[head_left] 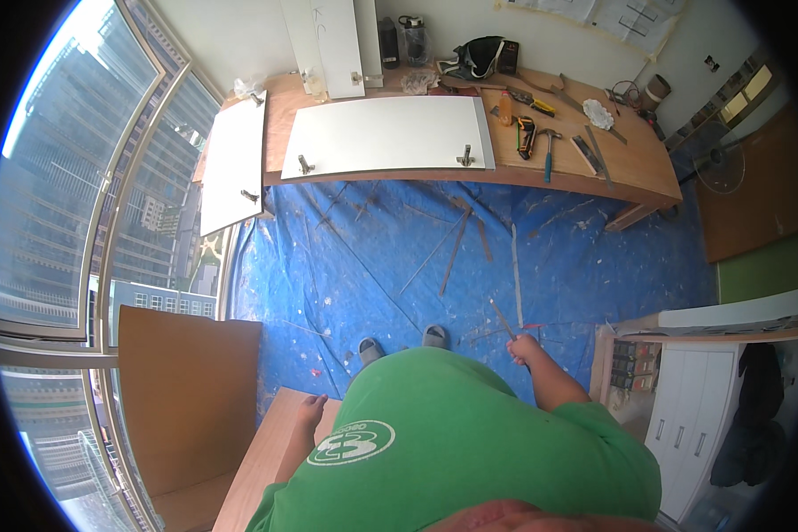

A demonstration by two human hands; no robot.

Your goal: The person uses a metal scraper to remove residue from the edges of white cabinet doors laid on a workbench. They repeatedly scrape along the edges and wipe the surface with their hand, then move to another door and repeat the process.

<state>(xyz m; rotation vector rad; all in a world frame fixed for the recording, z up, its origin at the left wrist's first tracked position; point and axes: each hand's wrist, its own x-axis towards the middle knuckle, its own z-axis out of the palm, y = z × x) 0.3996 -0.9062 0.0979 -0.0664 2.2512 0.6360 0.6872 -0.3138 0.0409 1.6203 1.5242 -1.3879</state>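
Observation:
My right hand (523, 348) is closed around a slim tool with a long, narrow shaft (502, 317). The shaft points up and away over the blue sheet, and the tool's exact kind is too small to tell. My left hand (311, 409) hangs low beside the edge of a wooden board (279, 426). Its fingers are too small and partly hidden to read, and whether it touches the board is unclear. Ahead, a white panel with two metal hinges (386, 137) lies on the wooden workbench (559, 177). Another hinged white panel (233, 164) overhangs the bench's left end.
On the bench's right lie a blue-handled hammer (549, 151), a yellow-and-black tool (526, 137) and an orange bottle (505, 108). A blue sheet (372, 257) covers the floor, with thin strips on it. Cardboard (186, 399) leans by the left window; a white cabinet (687, 426) stands right.

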